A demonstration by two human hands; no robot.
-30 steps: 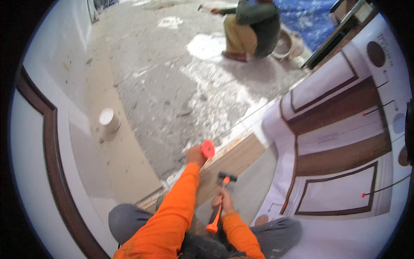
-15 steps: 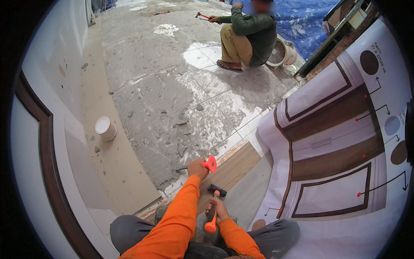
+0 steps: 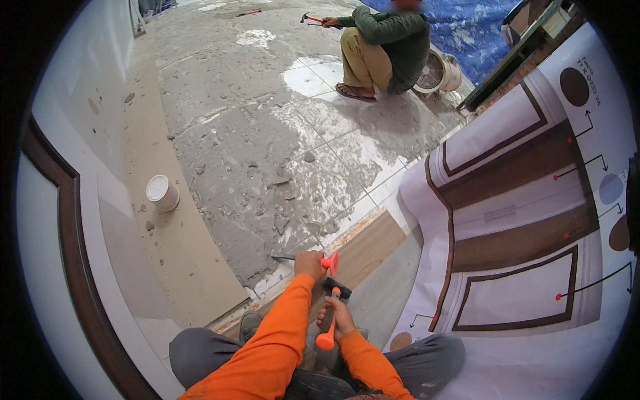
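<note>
My left hand [image 3: 309, 265] is closed around a chisel [image 3: 284, 257] with a bright orange-red guard at its struck end. Its dark metal blade points left, its tip at the border between the white tile strip and the broken grey mortar [image 3: 227, 227]. Just below the guard is the black head of a hammer [image 3: 337, 289], a small distance from it or touching; I cannot tell which. My right hand [image 3: 340, 316] grips the hammer's grey and orange handle, whose butt points toward me. Beneath both hands runs a wood-look plank [image 3: 367, 250].
A printed sheet [image 3: 427, 193] with brown panel drawings covers the right side. A white tub [image 3: 161, 193] stands on the beige strip at left. Farther off, a person in a dark green top [image 3: 407, 50] squats, holding a hammer [image 3: 311, 19]. Behind them lies a tipped bucket [image 3: 433, 75].
My left hand has shifted slightly down, and the chisel's guard has turned more edge-on, with more of the blade showing. The hammer head has come nearer the guard.
</note>
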